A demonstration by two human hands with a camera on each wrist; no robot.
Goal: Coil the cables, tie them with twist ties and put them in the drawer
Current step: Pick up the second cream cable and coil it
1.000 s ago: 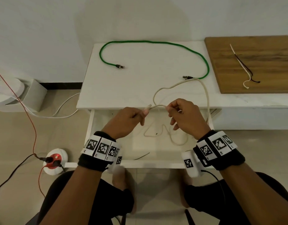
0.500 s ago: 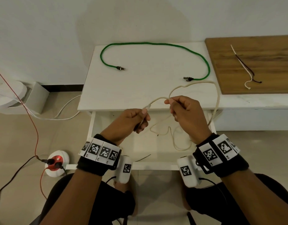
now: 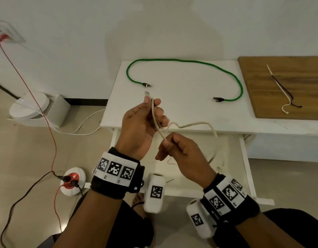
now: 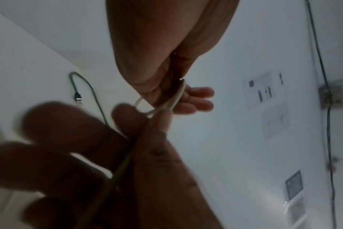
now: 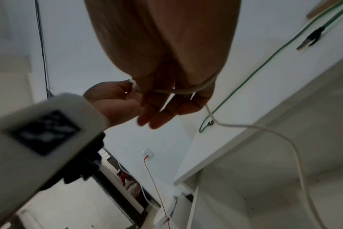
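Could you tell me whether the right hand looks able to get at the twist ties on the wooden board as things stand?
Probably not yet: the right hand pinches the beige cable, though nothing blocks the way to the twist ties.

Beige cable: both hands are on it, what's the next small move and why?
Probably bring the right hand up to the left hand to lay the first loop. The left pinches the beige cable near its plug; the right grips it lower down, and the rest hangs loose over the open drawer, uncoiled.
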